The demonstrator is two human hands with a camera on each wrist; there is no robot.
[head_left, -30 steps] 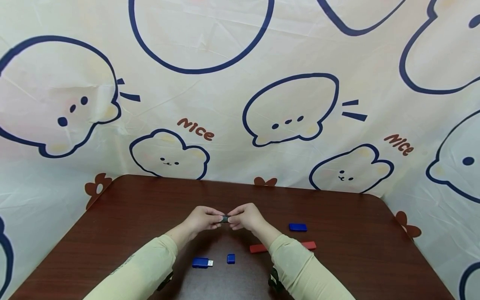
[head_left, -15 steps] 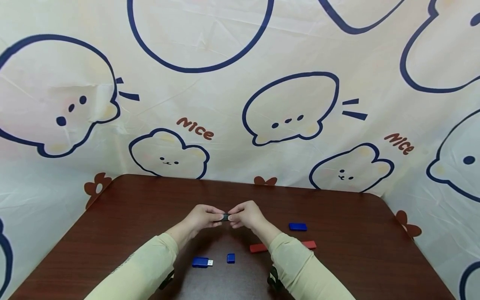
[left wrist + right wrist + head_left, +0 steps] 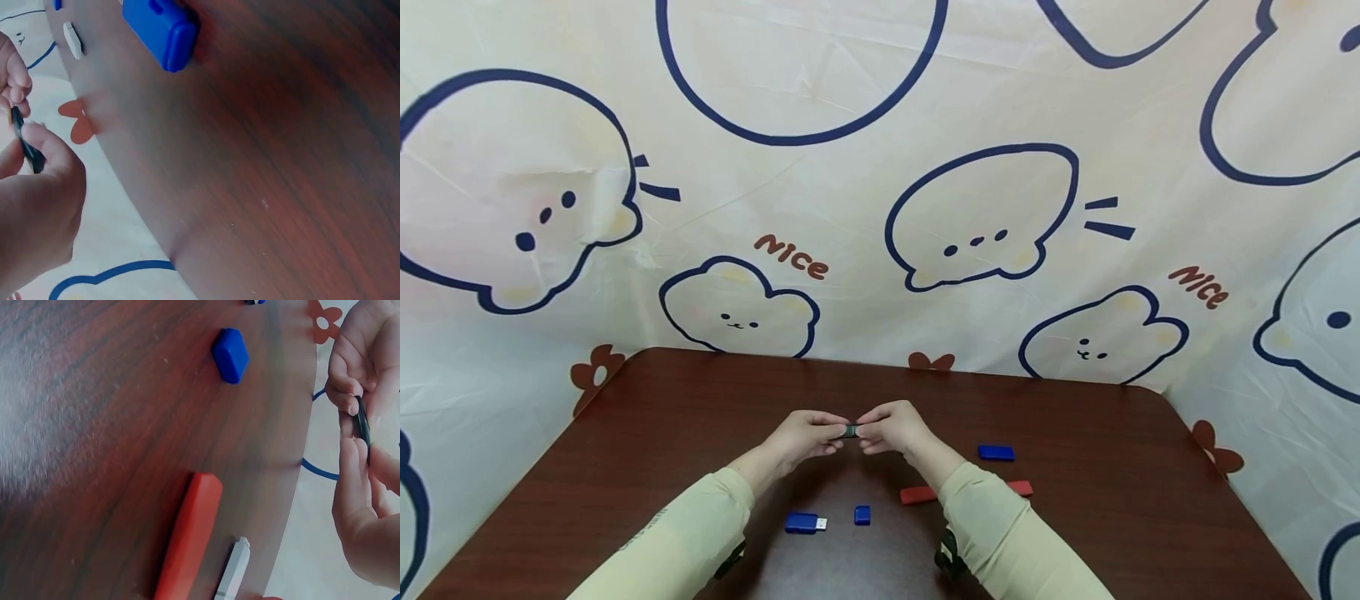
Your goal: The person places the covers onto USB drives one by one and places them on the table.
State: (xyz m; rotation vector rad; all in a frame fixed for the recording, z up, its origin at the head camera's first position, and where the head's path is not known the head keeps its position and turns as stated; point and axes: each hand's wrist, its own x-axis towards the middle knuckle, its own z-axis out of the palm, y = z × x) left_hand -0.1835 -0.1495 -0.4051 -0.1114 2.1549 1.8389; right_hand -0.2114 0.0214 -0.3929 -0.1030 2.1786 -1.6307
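Above the table's middle, a small thin dark piece (image 3: 851,431) spans the gap between both hands. My left hand (image 3: 805,437) pinches its left end between thumb and fingers, and my right hand (image 3: 889,428) pinches the right end. Both wrist views show it edge-on, as a slim black strip (image 3: 29,151) partly covered by fingertips; its exact kind is unclear. Nearer to me lie a blue USB stick (image 3: 802,522) with its metal plug bare and a small blue cap (image 3: 862,515).
A red bar (image 3: 917,495) lies partly behind the right forearm. Farther right is a flat blue piece (image 3: 996,452). The right wrist view shows a slim white piece (image 3: 234,570) beside the red bar. A patterned cloth (image 3: 865,325) stands behind the brown table (image 3: 700,400).
Both hands rise very slightly in the head view with the dark piece held between them. The things on the table stay in place.
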